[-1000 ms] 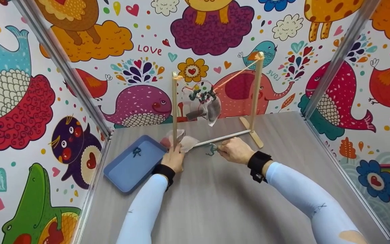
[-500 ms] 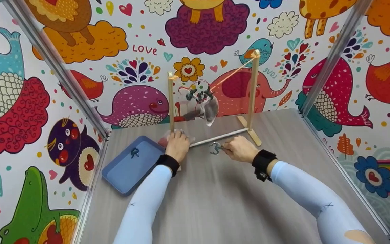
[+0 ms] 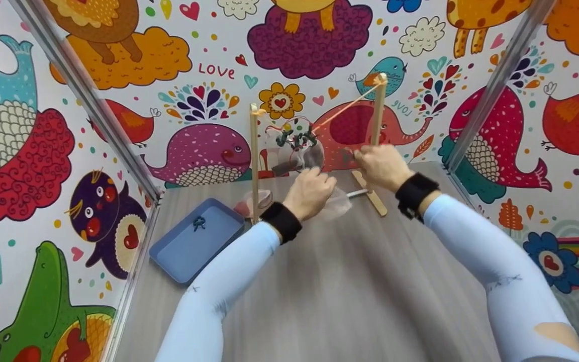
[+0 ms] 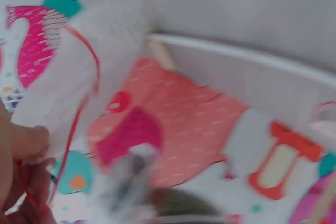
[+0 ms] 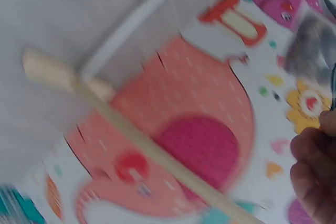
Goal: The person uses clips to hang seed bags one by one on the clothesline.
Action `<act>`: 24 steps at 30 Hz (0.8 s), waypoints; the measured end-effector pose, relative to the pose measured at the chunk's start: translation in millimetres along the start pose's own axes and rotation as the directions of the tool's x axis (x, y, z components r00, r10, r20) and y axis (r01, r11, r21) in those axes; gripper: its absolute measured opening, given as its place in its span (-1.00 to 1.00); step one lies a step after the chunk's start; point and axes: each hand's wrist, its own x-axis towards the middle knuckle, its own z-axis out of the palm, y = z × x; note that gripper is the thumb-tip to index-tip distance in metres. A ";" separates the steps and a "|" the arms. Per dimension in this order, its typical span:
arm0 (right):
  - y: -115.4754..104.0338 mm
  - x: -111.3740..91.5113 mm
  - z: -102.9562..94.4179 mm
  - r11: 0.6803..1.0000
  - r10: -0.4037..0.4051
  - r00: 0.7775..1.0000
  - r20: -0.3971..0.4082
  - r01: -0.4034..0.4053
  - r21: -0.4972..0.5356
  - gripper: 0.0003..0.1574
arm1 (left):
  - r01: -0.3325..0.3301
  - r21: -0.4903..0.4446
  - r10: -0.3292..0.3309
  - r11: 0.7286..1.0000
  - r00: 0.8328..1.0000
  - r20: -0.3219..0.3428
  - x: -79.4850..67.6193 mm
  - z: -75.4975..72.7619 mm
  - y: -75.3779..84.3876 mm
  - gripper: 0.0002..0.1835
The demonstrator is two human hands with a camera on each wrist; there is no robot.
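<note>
My left hand (image 3: pixel 310 193) is raised in front of the wooden stand (image 3: pixel 378 115) and pinches the red drawstring (image 4: pixel 79 114) of a sheer white pouch (image 3: pixel 339 205). The pouch hangs below the fingers, over the stand's white crossbar (image 3: pixel 357 193). Farther right, my right hand (image 3: pixel 384 163) holds a small dark green hook (image 3: pixel 348 155), blurred, near the right post. Several green hooks (image 3: pixel 297 139) sit bunched on the stand's orange cord (image 3: pixel 347 109), with sheer pouches (image 3: pixel 287 163) of grey contents hanging from them.
A blue tray (image 3: pixel 174 261) stands on the left of the table, with dark green hooks (image 3: pixel 199 223) inside. Another sheer pouch (image 3: pixel 264 198), with something pinkish, lies by the left post (image 3: pixel 255 166). Patterned panels (image 3: pixel 219 45) close in the back and sides.
My left hand has picked up the pouch from beside the left post and moved right and up with it. My right hand has lifted the hook from low over the table toward the cord.
</note>
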 end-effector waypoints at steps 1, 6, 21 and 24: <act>2.8 9.1 -9.9 0.999 -0.004 1.000 0.009 0.004 -0.043 -0.86 | 0.017 0.019 -0.016 1.000 1.000 -0.003 10.2 -5.1 0.3 -0.91; 10.9 46.6 -44.6 0.976 0.008 1.000 0.026 -0.002 -0.218 -0.70 | 0.145 0.052 -0.146 0.988 0.989 0.023 57.4 -21.3 -5.0 -0.89; 12.3 99.9 -61.1 0.983 -0.028 0.977 0.209 0.065 -0.170 -0.70 | 0.500 -0.046 -0.466 0.865 0.834 0.295 89.9 -3.4 -47.8 -0.76; 16.2 100.9 -68.6 0.989 -0.037 0.970 0.242 0.070 -0.130 -0.77 | 0.507 -0.074 -0.478 0.859 0.845 0.241 91.6 -2.1 -48.4 -0.83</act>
